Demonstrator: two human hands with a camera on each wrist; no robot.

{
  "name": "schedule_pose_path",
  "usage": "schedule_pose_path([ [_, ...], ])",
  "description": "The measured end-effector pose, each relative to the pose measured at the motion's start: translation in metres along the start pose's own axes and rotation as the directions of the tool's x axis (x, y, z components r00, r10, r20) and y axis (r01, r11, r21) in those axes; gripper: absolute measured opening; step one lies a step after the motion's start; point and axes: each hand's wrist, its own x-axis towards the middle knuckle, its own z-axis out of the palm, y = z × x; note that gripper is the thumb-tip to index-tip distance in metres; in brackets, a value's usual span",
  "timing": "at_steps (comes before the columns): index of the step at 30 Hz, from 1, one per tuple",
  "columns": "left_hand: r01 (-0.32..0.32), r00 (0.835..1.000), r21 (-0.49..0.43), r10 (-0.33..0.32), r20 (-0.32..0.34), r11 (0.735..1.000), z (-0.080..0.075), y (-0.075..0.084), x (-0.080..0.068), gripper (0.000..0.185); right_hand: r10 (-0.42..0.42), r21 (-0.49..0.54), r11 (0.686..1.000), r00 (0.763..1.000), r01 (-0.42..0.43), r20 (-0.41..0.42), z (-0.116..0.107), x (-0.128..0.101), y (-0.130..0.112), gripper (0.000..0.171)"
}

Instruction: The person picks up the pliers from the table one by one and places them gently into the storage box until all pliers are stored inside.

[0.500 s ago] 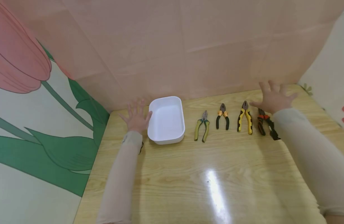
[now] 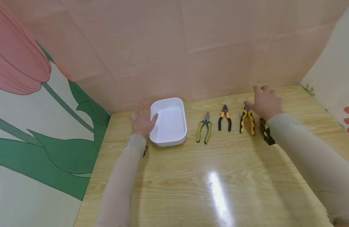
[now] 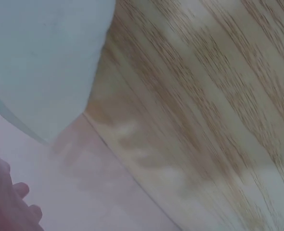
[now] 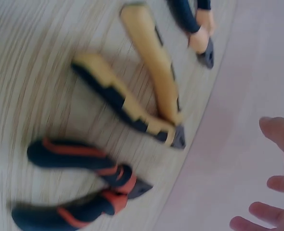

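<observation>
My left hand point(image 2: 142, 121) hovers at the left rim of a white plastic tub point(image 2: 170, 121), its thumb over the edge; whether it touches the rim I cannot tell. Above the far right of the table, my right hand point(image 2: 266, 102) holds nothing, its fingers apart. Under that hand and sleeve lie the red-and-black pliers point(image 4: 79, 156), partly hidden in the head view. Just left of them are the yellow-and-black pliers point(image 2: 247, 121), handles spread. Further left come small black-and-orange pliers point(image 2: 225, 118) and green-handled pliers point(image 2: 204, 127).
The wooden table point(image 2: 174, 176) meets a pink cloth backdrop point(image 2: 151, 63) at its far edge. A wall with painted leaves point(image 2: 66, 154) borders it on the left. Another painted wall point(image 2: 330, 69) stands on the right.
My right hand has shifted left and its fingers have drawn in somewhat. My left hand has moved slightly right toward the tub, its fingers closer together. The pliers have not moved.
</observation>
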Motion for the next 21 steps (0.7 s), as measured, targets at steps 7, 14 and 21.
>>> schedule_pose_path([
  [7,-0.014,1.000,-0.028,0.015,0.014,1.000,-0.001,0.006,-0.003,0.073,-0.040,0.074,0.997,0.999,0.039,0.013,0.009,-0.005,-0.021,0.083],
  [14,-0.002,0.997,-0.019,0.004,0.076,1.000,-0.004,0.007,-0.008,0.067,-0.079,0.135,0.988,0.996,0.074,0.030,0.021,-0.007,-0.034,0.080],
  [21,0.008,0.994,-0.018,-0.006,0.108,1.000,-0.002,0.005,-0.011,0.066,-0.088,0.148,0.986,0.994,0.078,0.066,0.029,-0.009,-0.050,0.080],
])
